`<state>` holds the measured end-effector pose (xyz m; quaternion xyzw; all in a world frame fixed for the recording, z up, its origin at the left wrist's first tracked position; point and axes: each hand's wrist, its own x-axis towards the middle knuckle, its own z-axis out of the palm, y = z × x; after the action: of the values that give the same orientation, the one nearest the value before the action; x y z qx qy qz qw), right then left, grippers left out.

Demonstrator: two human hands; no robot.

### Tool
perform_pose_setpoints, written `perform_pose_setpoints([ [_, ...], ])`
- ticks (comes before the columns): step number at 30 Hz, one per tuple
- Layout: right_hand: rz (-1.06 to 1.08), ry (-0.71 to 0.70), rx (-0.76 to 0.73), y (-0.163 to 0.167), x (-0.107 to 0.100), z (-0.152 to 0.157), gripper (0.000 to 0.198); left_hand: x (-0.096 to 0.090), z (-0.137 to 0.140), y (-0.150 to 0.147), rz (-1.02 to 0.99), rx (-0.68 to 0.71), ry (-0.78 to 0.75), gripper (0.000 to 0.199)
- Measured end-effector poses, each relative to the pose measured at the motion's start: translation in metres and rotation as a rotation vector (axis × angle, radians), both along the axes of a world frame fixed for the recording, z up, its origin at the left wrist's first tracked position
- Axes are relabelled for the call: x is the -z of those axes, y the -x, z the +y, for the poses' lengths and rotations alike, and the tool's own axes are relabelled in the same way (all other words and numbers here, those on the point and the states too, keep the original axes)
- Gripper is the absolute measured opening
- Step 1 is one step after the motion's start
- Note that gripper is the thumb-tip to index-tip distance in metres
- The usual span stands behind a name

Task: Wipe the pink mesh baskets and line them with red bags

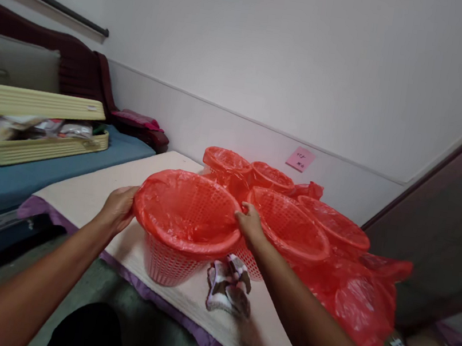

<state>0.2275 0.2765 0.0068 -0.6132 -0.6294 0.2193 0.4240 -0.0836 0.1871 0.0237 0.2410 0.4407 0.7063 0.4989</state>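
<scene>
A red mesh plastic basket (169, 265) lined with a thin red plastic bag (184, 212) stands at the near edge of a cloth-covered table (84, 191). My left hand (118, 208) grips the bag-covered rim on its left side. My right hand (249, 222) pinches the rim on its right side. The bag's edge is folded over the rim all the way round.
Several more red baskets with bags (292, 228) crowd the table behind and to the right. Loose red bags (359, 302) hang off the right end. A crumpled cloth (228, 285) lies by the basket. An open yellow suitcase (29, 125) rests on a blue bed at left.
</scene>
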Motion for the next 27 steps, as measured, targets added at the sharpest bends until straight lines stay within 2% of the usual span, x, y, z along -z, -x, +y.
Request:
perform_pose_setpoints([
  [7,0.037,-0.004,-0.046,0.004,0.012,0.000,0.034,0.009,0.014,0.001,-0.034,-0.018,-0.037,0.015],
  [12,0.034,0.001,-0.044,0.005,0.015,0.003,0.035,0.018,-0.001,0.007,-0.114,0.016,0.001,0.008],
  [17,0.015,0.007,-0.040,0.006,0.012,0.007,0.032,0.022,-0.022,0.004,-0.256,0.089,0.035,0.020],
  [21,-0.009,0.003,-0.041,0.007,0.010,0.005,0.028,0.020,-0.035,-0.002,-0.384,0.150,0.006,0.016],
  [27,-0.039,0.021,-0.025,0.010,0.006,0.002,0.028,0.025,-0.037,-0.001,-0.524,0.152,-0.019,0.023],
])
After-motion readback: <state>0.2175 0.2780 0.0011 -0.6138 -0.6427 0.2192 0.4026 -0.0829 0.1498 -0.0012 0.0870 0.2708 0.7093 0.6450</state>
